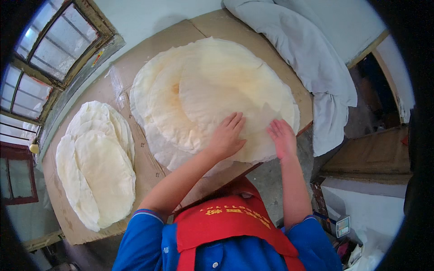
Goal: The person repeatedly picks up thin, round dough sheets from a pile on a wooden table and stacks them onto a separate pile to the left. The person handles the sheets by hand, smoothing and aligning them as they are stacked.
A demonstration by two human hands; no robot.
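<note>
Large thin round flatbreads [217, 78] lie in a wide overlapping pile in front of me, pale cream with some browned patches. My left hand [228, 137] rests flat on the near part of the top sheet, its fingers pointing away from me. Close to the pile's near right edge, my right hand [282, 137] lies on the same sheet with its fingers stretched forward. Neither hand appears to grip anything. A second stack of folded flatbreads [105, 172] sits to the left, apart from both hands.
Brown cardboard [149, 149] covers the table under both piles. A clear plastic scrap [117, 86] lies between them. Bulky white cloth [305, 50] hangs over the table's right side. A barred window [64, 37] is at the upper left, and a wooden cabinet [369, 152] stands right.
</note>
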